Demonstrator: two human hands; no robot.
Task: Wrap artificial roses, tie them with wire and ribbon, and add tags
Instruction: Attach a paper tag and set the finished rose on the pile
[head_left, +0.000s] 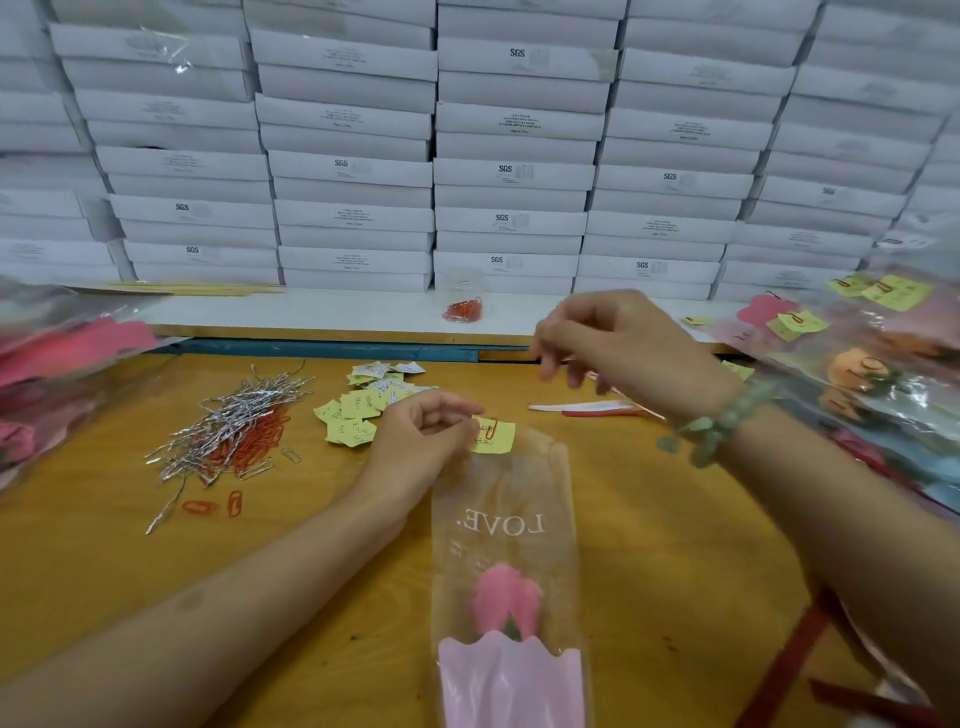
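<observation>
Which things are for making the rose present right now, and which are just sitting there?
For the job: pink rose in its clear sleeve, yellow tag pinched by the left hand, loose tags, silver wire ties, red paper clips, ribbon.
Just lying about: stacked white boxes, finished roses on the right.

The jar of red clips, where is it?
Head view, centre: the jar stands on the white ledge before the stacked boxes, left of the right hand.

white boxes (511, 171) — wooden table (130, 551)
</observation>
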